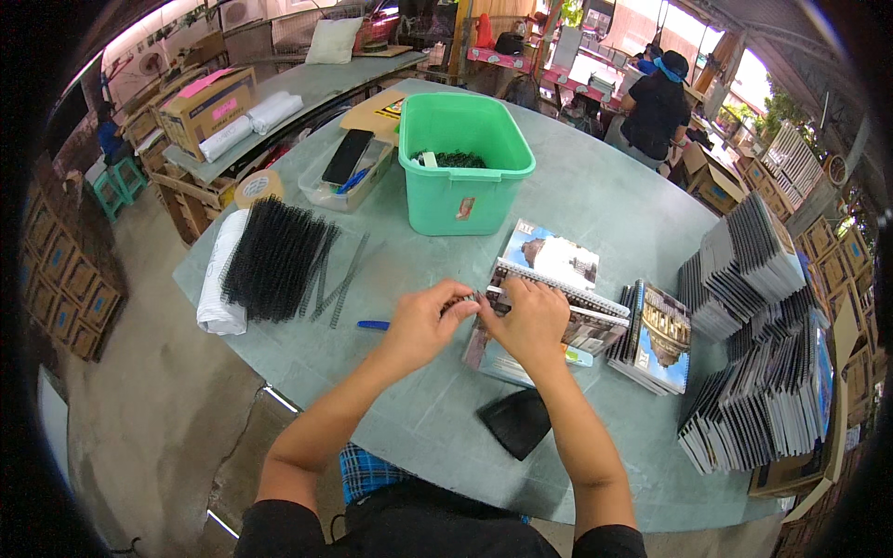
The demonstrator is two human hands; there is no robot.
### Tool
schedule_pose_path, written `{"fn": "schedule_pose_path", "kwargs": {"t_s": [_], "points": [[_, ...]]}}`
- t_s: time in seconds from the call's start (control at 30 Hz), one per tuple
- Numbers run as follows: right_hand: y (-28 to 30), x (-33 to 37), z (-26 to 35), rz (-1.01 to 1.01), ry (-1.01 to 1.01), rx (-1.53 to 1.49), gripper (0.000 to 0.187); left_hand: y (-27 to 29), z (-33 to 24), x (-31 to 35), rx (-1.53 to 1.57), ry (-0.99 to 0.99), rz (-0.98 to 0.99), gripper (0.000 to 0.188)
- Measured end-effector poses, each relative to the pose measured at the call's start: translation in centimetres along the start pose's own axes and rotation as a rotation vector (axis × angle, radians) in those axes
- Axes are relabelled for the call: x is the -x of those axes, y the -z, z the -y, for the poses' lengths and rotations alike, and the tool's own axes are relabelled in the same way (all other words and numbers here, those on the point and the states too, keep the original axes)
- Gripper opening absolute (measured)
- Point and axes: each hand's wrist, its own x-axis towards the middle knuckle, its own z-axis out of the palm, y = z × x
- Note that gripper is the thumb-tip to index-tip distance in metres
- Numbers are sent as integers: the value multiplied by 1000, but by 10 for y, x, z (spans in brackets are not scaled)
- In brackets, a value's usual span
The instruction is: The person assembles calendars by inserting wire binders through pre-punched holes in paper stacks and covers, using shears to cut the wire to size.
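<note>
My left hand (431, 321) pinches at the left end of a notebook's coil, its thumb and fingertips pressed together. Beside it, my right hand (532, 325) is closed on the same end of the spiral-bound notebook (597, 327), fingers over the coiled edge. The small piece between the fingertips is mostly hidden. Behind the hands lies a pictured cover (553, 258) with a domed building. More notebooks sit under the right hand, with a light blue and green tool (579, 356) partly showing. A blue pen (374, 325) rests left of my left hand.
A heap of black plastic coils (274, 260) lies on a white roll at left. A green bin (465, 200) stands ahead, beside a plastic tub (367, 181) with a phone. Bound notebooks (763, 400) are stacked right. Nearer lies a black pouch (516, 423). A person (656, 112) sits far off.
</note>
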Motion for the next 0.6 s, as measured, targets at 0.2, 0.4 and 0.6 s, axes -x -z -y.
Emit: {"fn": "schedule_pose_path", "kwargs": {"t_s": [0.2,0.4,0.6], "points": [[7,0,-2,158,-63,-75,21,-13,-6,-2,-188,-169,-107,15],[7,0,-1,100,31,-193,12,-12,-2,-10,-398,-205,-201,13],[7,-6,-7,235,-12,-230,22,41,-4,-27,-320,141,299,17]]}}
